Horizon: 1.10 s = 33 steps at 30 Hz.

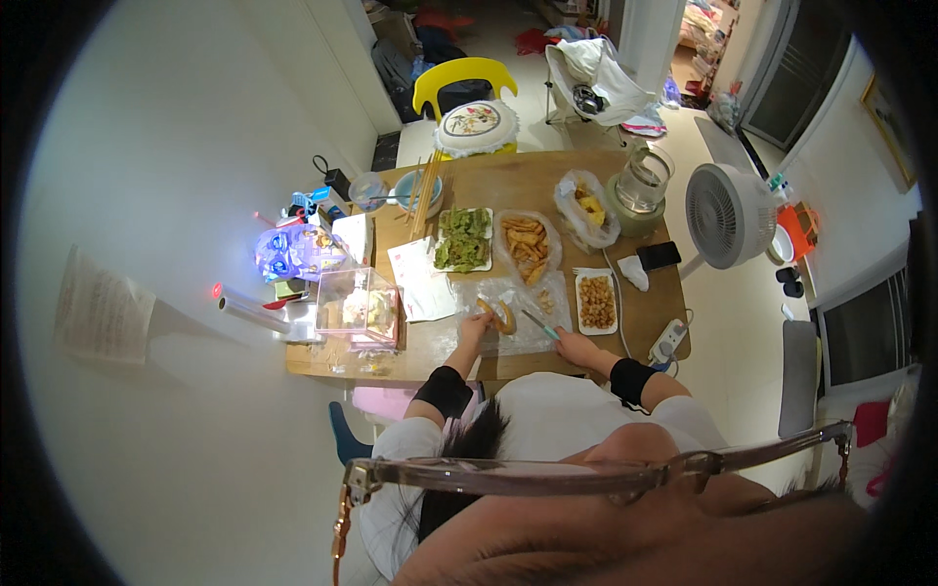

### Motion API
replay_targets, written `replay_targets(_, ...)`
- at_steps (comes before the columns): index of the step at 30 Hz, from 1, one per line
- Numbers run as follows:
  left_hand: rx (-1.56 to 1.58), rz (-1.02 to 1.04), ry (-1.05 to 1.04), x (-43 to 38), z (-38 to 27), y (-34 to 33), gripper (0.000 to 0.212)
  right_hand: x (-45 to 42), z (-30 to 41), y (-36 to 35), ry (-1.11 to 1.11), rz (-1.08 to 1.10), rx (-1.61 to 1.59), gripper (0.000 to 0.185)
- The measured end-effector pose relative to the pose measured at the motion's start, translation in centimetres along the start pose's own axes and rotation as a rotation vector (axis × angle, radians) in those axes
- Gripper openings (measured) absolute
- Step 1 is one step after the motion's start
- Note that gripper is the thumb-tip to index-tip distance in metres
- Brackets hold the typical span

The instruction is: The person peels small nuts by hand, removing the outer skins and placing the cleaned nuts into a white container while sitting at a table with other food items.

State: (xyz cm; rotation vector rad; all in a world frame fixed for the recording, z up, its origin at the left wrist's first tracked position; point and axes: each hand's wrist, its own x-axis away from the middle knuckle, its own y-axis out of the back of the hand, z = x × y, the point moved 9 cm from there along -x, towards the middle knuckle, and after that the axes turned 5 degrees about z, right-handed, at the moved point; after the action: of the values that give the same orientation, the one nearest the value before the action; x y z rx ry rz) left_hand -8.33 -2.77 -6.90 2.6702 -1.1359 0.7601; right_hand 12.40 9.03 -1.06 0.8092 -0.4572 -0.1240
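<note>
A curved golden-brown strip of food (pixel 504 319) lies on a clear plastic sheet (pixel 524 343) at the near side of the wooden table (pixel 440 362). My left hand (pixel 478 327) pinches its left end. In my right hand (pixel 575 346) is a knife (pixel 542 324) with a pale green handle, its blade pointing toward the strip without touching it. Small cut pieces (pixel 544 300) lie beyond the blade. To the right, a white tray (pixel 616 308) holds diced brown pieces. Farther back, a plastic bag of fried strips (pixel 526 245) sits beside leafy greens (pixel 464 238) on white trays.
A clear box with a pink base (pixel 359 311) stands at left beside white paper (pixel 421 282). At right are a phone (pixel 659 255), a power strip (pixel 668 340) with a cable, and a glass jug (pixel 643 179). Chopsticks (pixel 426 194) rest across a blue bowl (pixel 410 183). A fan (pixel 722 216) stands beyond the table.
</note>
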Motion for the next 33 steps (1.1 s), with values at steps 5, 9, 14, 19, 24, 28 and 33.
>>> replay_targets(5,-0.216,-0.112,-0.047,0.3,2.2,2.2,0.028,-1.3,-0.8,-1.3,-0.051,0.074,-0.095,0.027)
replay_targets(9,-0.457,-0.111,-0.033,1.6,0.1,1.2,0.036,-1.9,-2.5,-0.2,-0.062,-0.08,0.015,0.028)
replay_targets(14,-0.703,-0.116,-0.13,2.9,-3.1,0.5,0.032,-1.1,-1.6,1.1,-0.036,-0.177,-0.032,0.032)
replay_targets(19,-0.893,-0.051,-0.347,5.0,-6.5,-2.8,0.03,-1.1,-0.5,0.5,-0.047,-0.084,0.06,0.031)
replay_targets(24,-1.158,-0.112,-0.367,4.4,-5.8,-4.6,0.025,-1.4,1.3,0.9,0.047,-0.186,-0.025,0.031)
replay_targets(28,-1.29,-0.12,-0.325,3.2,-5.9,-6.0,0.026,-1.9,1.0,0.7,-0.023,-0.199,-0.061,0.03)
replay_targets(33,-1.266,-0.189,-0.41,2.4,-5.6,-6.9,0.022,-2.3,0.3,0.7,-0.026,-0.272,-0.183,0.03)
